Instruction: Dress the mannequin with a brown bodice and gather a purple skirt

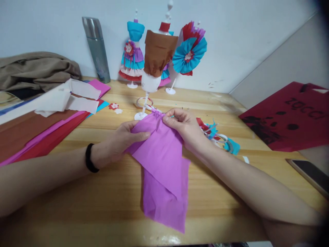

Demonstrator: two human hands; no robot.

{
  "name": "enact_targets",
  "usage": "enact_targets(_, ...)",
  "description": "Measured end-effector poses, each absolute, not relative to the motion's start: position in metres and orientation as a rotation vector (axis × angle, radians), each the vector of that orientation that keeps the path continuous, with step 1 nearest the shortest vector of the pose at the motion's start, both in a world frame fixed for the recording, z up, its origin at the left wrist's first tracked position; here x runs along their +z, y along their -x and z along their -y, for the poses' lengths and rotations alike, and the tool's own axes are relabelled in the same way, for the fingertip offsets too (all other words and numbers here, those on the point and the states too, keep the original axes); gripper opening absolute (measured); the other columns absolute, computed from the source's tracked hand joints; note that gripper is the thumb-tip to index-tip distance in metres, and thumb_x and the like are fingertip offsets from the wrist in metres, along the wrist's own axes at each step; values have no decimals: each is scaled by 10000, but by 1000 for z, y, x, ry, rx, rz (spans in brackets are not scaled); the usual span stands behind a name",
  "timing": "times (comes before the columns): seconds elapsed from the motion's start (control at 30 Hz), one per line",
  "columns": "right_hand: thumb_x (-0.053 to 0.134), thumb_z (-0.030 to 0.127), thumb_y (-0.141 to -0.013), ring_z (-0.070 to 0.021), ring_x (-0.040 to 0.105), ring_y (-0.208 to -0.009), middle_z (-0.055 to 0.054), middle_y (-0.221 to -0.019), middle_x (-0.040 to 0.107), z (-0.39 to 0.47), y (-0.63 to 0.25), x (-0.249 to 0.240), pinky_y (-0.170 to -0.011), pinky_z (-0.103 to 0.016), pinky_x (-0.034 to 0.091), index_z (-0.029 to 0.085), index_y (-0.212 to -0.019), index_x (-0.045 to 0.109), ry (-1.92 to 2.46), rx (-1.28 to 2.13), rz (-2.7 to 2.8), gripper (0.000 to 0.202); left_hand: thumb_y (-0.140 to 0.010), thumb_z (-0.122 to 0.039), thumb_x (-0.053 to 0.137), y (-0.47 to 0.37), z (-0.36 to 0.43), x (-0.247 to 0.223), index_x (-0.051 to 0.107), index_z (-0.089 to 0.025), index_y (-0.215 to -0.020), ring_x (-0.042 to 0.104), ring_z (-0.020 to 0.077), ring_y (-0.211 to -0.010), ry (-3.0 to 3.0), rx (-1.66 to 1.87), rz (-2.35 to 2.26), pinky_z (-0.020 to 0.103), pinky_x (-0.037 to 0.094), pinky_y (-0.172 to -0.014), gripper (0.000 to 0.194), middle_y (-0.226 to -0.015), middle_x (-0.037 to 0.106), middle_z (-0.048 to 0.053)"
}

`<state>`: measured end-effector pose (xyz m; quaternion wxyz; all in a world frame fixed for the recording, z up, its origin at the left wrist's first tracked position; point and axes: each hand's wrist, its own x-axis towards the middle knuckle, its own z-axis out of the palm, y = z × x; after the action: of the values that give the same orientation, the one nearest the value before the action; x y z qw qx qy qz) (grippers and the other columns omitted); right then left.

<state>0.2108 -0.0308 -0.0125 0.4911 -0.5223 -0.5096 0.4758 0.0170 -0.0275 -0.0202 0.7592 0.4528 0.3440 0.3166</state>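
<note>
A purple crepe-paper sheet [164, 161] hangs in folds over the wooden table, its upper edge gathered into small pleats. My left hand [120, 140] grips its left side, thumb on top. At the top edge my right hand [181, 127] pinches the pleats between thumb and fingers. Just behind the paper stands a small white mannequin [151, 83] with a brown paper top [159, 51] and a red neck band. A roll of tape [144, 102] lies by its base.
Dressed mannequins [135, 32] stand along the wall beside a tilted bottle [97, 51]. Coloured paper sheets [48, 137] lie left, with paper flowers [113, 106] nearby. Scissors and scraps [218, 137], a red bag [288, 118] and a phone [308, 173] are right.
</note>
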Motion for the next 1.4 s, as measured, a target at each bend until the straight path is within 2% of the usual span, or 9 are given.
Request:
enact_targets(0.27, 803, 426, -609, -87, 403, -463, 62, -526, 487, 29, -211, -14, -479, -241, 275, 205, -698, 584, 1244, 1201, 1197, 324, -653, -325, 864, -14, 26, -22, 748, -158, -789, 604, 104, -643, -1170, 739, -648, 221, 455, -595, 245, -740, 701, 0)
enact_targets(0.5, 791, 416, -625, -76, 371, -438, 70, -495, 461, 32, -209, -16, -451, -232, 236, 199, -694, 585, 1230, 1152, 1267, 307, -825, -354, 710, -14, 25, -9, 663, -163, -1055, 629, 110, -742, -1196, 702, -669, 212, 482, -654, 303, -980, 710, 20)
enact_targets(0.57, 787, 415, -632, -78, 377, -439, 63, -501, 484, 33, -208, -16, -446, -230, 247, 197, -699, 586, 1226, 1146, 1288, 304, -817, -341, 715, -14, 24, -8, 645, -165, -1077, 641, 125, -771, -1169, 715, -695, 220, 497, -673, 322, -1007, 706, 28)
enact_targets(0.7, 784, 422, -640, -76, 374, -443, 64, -507, 473, 34, -207, -17, -449, -230, 252, 197, -698, 581, 1235, 1111, 1316, 309, -710, -373, 811, -14, 23, -10, 669, -165, -947, 638, 144, -731, -1128, 709, -751, 228, 505, -637, 345, -882, 701, 30)
enact_targets(0.8, 770, 423, -653, -75, 358, -444, 70, -504, 446, 32, -207, -19, -453, -236, 237, 199, -698, 580, 1244, 1082, 1344, 298, -695, -388, 814, -14, 24, -11, 699, -161, -825, 610, 117, -633, -1092, 704, -737, 219, 481, -589, 286, -760, 678, 9)
enact_targets(0.93, 754, 434, -671, -80, 349, -446, 70, -503, 435, 30, -209, -23, -457, -243, 224, 202, -706, 583, 1258, 1074, 1362, 290, -666, -367, 835, -14, 25, -10, 718, -145, -773, 580, 101, -607, -1047, 768, -771, 209, 450, -565, 273, -730, 684, 5)
enact_targets(1.1, 725, 438, -723, -93, 368, -462, 52, -535, 470, 31, -210, -25, -475, -253, 229, 202, -721, 610, 1248, 1072, 1384, 263, -766, -369, 772, -14, 27, -9, 665, -130, -703, 507, 72, -553, -1050, 811, -730, 182, 386, -509, 270, -634, 624, -22)
enact_targets(1.3, 768, 436, -652, -90, 369, -487, 47, -541, 488, 33, -205, -22, -487, -249, 245, 196, -683, 587, 1261, 1088, 1351, 302, -789, -341, 749, -15, 25, -10, 596, -151, -756, 515, 75, -559, -1109, 804, -796, 185, 386, -508, 246, -669, 606, -29)
enact_targets(1.4, 775, 432, -642, -89, 366, -487, 50, -537, 486, 32, -205, -22, -487, -245, 239, 193, -686, 586, 1260, 1101, 1340, 308, -817, -396, 709, -15, 25, -13, 578, -144, -740, 490, 75, -530, -1106, 761, -826, 194, 362, -487, 294, -648, 586, -19)
